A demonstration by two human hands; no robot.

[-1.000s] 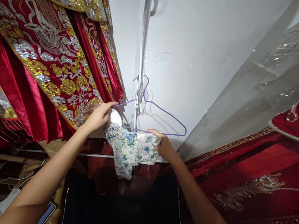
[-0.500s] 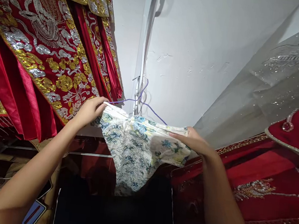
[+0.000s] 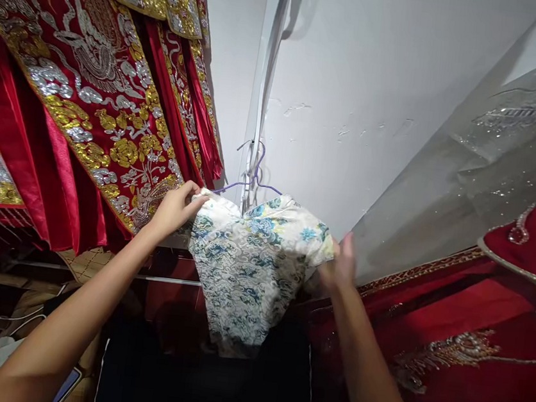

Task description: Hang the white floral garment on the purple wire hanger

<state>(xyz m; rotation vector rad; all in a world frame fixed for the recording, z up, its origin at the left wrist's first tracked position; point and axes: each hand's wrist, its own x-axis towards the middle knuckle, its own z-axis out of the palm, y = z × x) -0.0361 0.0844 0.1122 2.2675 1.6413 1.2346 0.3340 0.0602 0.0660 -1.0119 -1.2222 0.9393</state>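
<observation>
Fingers of the left hand (image 3: 175, 206) pinch the left shoulder of a small white garment with a blue and yellow floral print (image 3: 249, 260), which hangs on a thin purple wire hanger (image 3: 254, 177) hooked to a fitting on the white wall (image 3: 359, 76). The right hand (image 3: 338, 267) is blurred, fingers loosely spread at the garment's right shoulder; whether they grip it cannot be told. Red robes with gold and silver embroidery (image 3: 81, 96) hang just left of the garment, and a sheer sequinned veil (image 3: 486, 155) over red fabric lies to the right.
</observation>
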